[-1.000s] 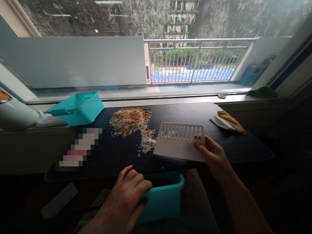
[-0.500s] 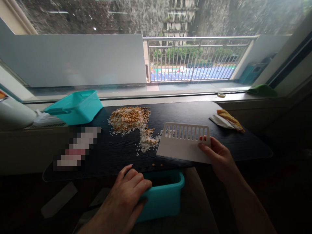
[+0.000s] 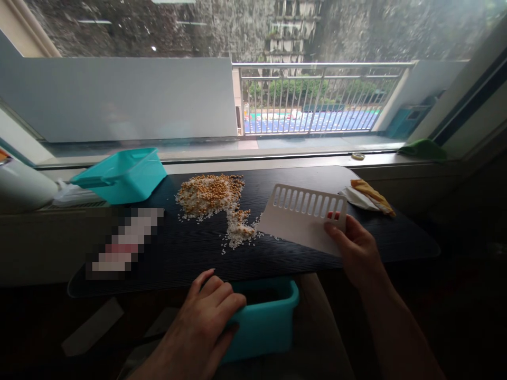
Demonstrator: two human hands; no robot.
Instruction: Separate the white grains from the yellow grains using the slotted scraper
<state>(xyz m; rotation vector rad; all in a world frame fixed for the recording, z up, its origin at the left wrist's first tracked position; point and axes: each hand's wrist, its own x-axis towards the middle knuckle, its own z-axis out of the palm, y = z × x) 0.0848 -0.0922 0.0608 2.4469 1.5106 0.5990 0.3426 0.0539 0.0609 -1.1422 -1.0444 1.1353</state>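
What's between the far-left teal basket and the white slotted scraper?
In the head view, a pile of white grains and yellow beans, trailing toward the scraper, on the black tabletop.

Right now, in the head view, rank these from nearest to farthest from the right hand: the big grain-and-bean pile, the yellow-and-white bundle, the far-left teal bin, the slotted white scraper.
1. Slotted white scraper: held in the right hand.
2. Yellow-and-white bundle: beyond the hand, slightly right.
3. Grain-and-bean pile: left, past the scraper.
4. Teal bin: far left, beyond the pile.
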